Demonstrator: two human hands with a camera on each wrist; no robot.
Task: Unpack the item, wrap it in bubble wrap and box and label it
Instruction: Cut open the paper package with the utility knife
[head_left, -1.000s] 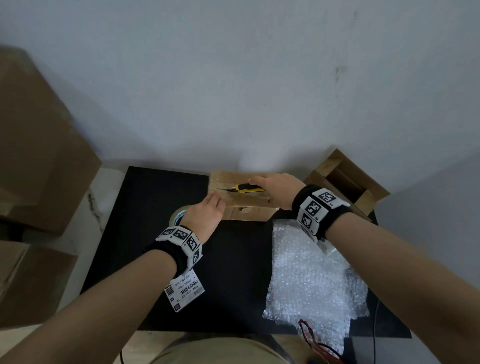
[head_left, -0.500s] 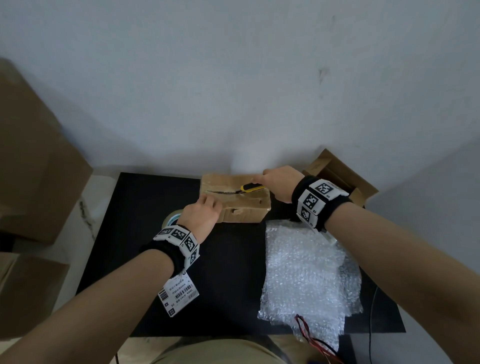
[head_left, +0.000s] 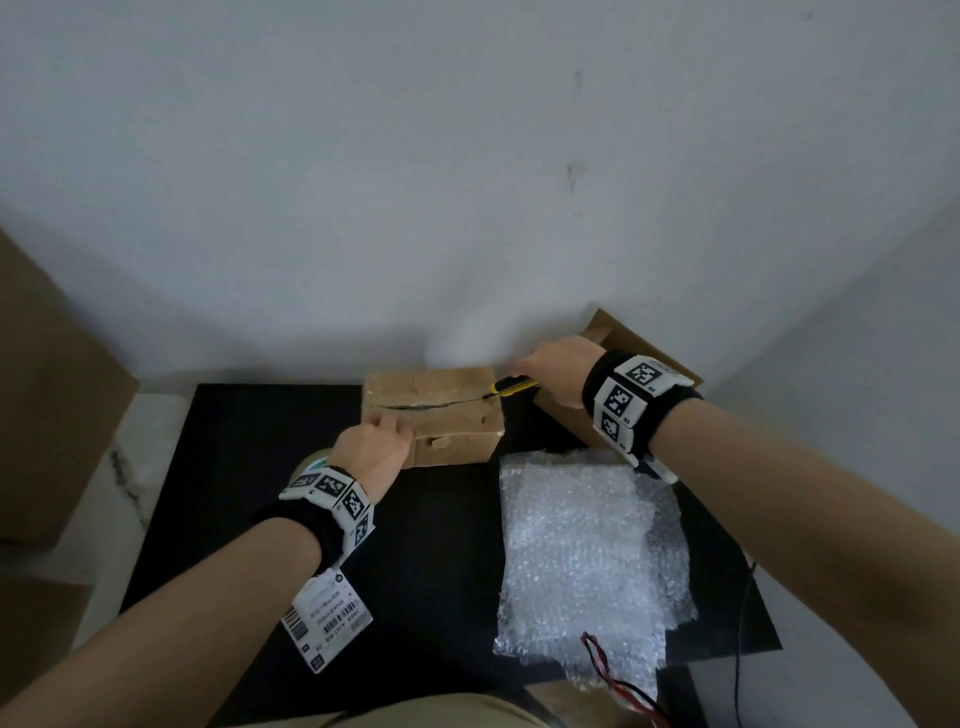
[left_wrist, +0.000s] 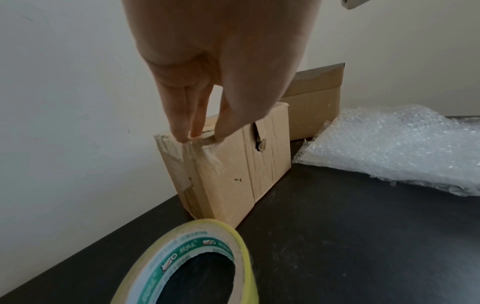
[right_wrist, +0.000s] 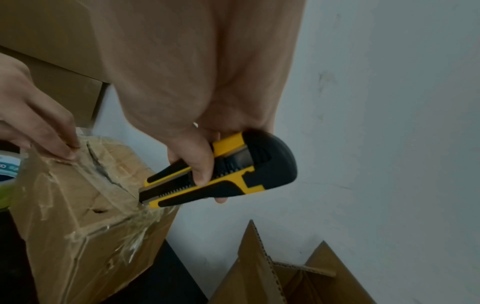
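The taped box (head_left: 431, 415) sits against the wall, bubble wrap (head_left: 582, 545) near its right. The left hand (head_left: 371, 449) presses straight fingertips on the box's left edge; the right hand (head_left: 556, 369) grips a utility knife (right_wrist: 207, 176) at the right end of the slit.

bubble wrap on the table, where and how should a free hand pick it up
Pinch the bubble wrap at its near edge, coming from the person's side. It lies flat in loose layers on the black table, so a corner should lift easily; the far end sits close to the taped box.
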